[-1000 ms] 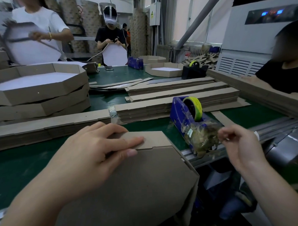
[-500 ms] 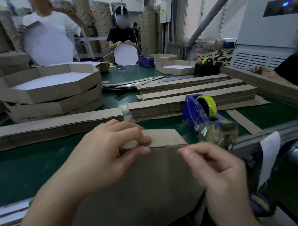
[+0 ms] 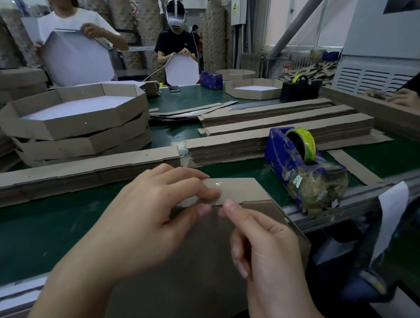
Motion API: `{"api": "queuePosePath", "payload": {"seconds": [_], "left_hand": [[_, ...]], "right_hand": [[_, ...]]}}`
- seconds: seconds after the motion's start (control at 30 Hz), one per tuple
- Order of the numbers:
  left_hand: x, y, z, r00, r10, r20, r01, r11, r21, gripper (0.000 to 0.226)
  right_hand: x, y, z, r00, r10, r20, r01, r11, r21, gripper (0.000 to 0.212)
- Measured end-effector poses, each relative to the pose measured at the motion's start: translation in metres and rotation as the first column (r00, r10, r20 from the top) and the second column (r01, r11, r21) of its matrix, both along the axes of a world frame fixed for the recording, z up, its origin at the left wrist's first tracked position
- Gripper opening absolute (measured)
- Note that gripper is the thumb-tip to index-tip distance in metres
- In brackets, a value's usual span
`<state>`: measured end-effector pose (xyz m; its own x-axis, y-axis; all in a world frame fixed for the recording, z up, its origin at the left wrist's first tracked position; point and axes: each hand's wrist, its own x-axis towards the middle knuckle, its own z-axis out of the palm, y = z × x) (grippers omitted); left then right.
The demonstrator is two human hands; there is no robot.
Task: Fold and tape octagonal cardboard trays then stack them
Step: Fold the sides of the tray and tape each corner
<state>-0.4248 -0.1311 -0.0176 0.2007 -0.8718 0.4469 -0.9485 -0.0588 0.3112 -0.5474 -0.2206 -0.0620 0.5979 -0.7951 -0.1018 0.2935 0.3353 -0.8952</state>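
Note:
An unfinished brown cardboard tray (image 3: 196,261) leans against the table's near edge, underside toward me, with a side flap (image 3: 238,190) folded up at its top. My left hand (image 3: 153,213) pinches that flap against the tray's edge. A clear strip of tape (image 3: 216,184) glints across the flap by my left fingertips. My right hand (image 3: 262,247) presses its thumb tip on the seam just right of the left thumb, its other fingers curled. A blue tape dispenser (image 3: 304,169) with a yellow-green roll stands to the right. Three finished octagonal trays (image 3: 77,125) are stacked at the left.
Long stacks of flat cardboard strips (image 3: 274,130) lie across the green table (image 3: 40,226). A second tray (image 3: 254,90) and a black dispenser (image 3: 300,88) sit further back. Two people across the table hold white octagon sheets; another person's hand (image 3: 399,97) rests at the right edge.
My right hand came from the tape dispenser over to the tray's flap and now presses on the seam. A tape strip now lies on the flap. My left hand stayed on the flap.

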Motion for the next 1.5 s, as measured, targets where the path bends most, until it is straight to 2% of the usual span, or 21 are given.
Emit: {"api": "queuePosePath", "payload": {"seconds": [0.1, 0.2, 0.37, 0.5, 0.57, 0.63, 0.73, 0.83, 1.07, 1.2, 1.23, 1.27, 1.3, 1.33, 1.37, 1.4, 1.43, 1.47, 1.5], "left_hand": [[-0.001, 0.001, -0.002, 1.0, -0.003, 0.017, 0.003, 1.0, 0.005, 0.028], [-0.003, 0.003, 0.0, 0.999, 0.018, -0.034, -0.017, 1.0, 0.01, 0.022], [-0.003, 0.005, 0.004, 0.999, -0.01, 0.037, 0.007, 0.995, 0.099, 0.034], [-0.002, 0.009, 0.011, 0.995, 0.002, -0.096, 0.01, 0.992, 0.127, 0.038], [-0.003, 0.007, 0.015, 0.993, 0.018, -0.114, -0.003, 0.991, 0.135, 0.037], [-0.009, 0.001, 0.016, 0.994, 0.094, -0.053, -0.088, 0.99, 0.112, 0.033], [-0.018, -0.009, 0.012, 0.974, 0.214, 0.07, -0.215, 0.977, -0.003, 0.033], [-0.02, -0.011, 0.008, 0.973, 0.217, 0.082, -0.213, 0.975, -0.058, 0.033], [-0.02, -0.013, 0.003, 0.98, 0.144, 0.136, -0.13, 0.986, -0.107, 0.033], [-0.02, -0.011, 0.003, 0.977, 0.141, 0.157, -0.125, 0.986, -0.108, 0.035], [-0.02, -0.01, 0.003, 0.977, 0.131, 0.165, -0.116, 0.988, -0.1, 0.033], [-0.02, -0.008, 0.003, 0.976, 0.123, 0.182, -0.107, 0.99, -0.096, 0.031], [-0.02, -0.007, 0.003, 0.971, 0.12, 0.205, -0.103, 0.991, -0.09, 0.029], [-0.019, -0.005, 0.003, 0.965, 0.118, 0.232, -0.103, 0.992, -0.078, 0.028], [-0.018, -0.004, 0.002, 0.96, 0.117, 0.255, -0.106, 0.993, -0.06, 0.027], [-0.018, -0.002, 0.002, 0.955, 0.119, 0.27, -0.112, 0.993, -0.041, 0.026], [-0.018, -0.001, 0.002, 0.951, 0.121, 0.284, -0.12, 0.993, -0.022, 0.025], [-0.018, 0.001, 0.002, 0.947, 0.122, 0.298, -0.128, 0.992, 0.001, 0.026], [-0.018, 0.002, 0.002, 0.942, 0.124, 0.312, -0.138, 0.99, 0.022, 0.029]], "right_hand": [[-0.001, 0.0, 0.0, 1.0, 0.008, -0.027, -0.008, 1.0, 0.017, 0.033], [-0.002, 0.0, 0.0, 0.999, 0.022, -0.048, -0.022, 1.0, -0.004, 0.032], [-0.007, -0.003, 0.0, 0.99, 0.118, -0.074, -0.124, 0.99, -0.07, 0.031], [-0.013, -0.008, 0.002, 0.969, 0.228, -0.093, -0.238, 0.963, -0.125, 0.031], [-0.013, -0.009, 0.001, 0.965, 0.246, -0.092, -0.257, 0.957, -0.138, 0.03], [-0.011, -0.008, 0.0, 0.962, 0.257, -0.088, -0.268, 0.952, -0.148, 0.03], [-0.009, -0.007, 0.0, 0.959, 0.271, -0.078, -0.28, 0.946, -0.163, 0.029], [-0.009, -0.01, -0.001, 0.95, 0.3, -0.084, -0.309, 0.939, -0.149, 0.026], [-0.017, -0.022, -0.003, 0.874, 0.431, -0.222, -0.458, 0.885, -0.087, 0.031], [-0.023, -0.014, -0.015, 0.735, 0.535, -0.416, -0.587, 0.809, 0.002, 0.059], [-0.026, -0.011, -0.017, 0.749, 0.511, -0.423, -0.582, 0.812, -0.049, 0.054], [-0.029, -0.011, -0.018, 0.831, 0.419, -0.365, -0.501, 0.849, -0.168, 0.044], [-0.034, -0.014, -0.019, 0.925, 0.277, -0.259, -0.353, 0.879, -0.322, 0.04], [-0.04, -0.021, -0.02, 0.986, 0.106, -0.127, -0.154, 0.867, -0.474, 0.034], [-0.044, -0.032, -0.021, 0.997, -0.079, -0.018, 0.051, 0.781, -0.622, 0.027], [-0.046, -0.044, -0.022, 0.974, -0.226, 0.026, 0.169, 0.644, -0.746, 0.022], [-0.046, -0.055, -0.024, 0.948, -0.317, 0.007, 0.17, 0.488, -0.856, 0.023], [-0.043, -0.065, -0.027, 0.932, -0.362, -0.035, 0.113, 0.379, -0.919, 0.027], [-0.039, -0.075, -0.032, 0.931, -0.344, -0.122, 0.013, 0.367, -0.93, 0.032]]}}
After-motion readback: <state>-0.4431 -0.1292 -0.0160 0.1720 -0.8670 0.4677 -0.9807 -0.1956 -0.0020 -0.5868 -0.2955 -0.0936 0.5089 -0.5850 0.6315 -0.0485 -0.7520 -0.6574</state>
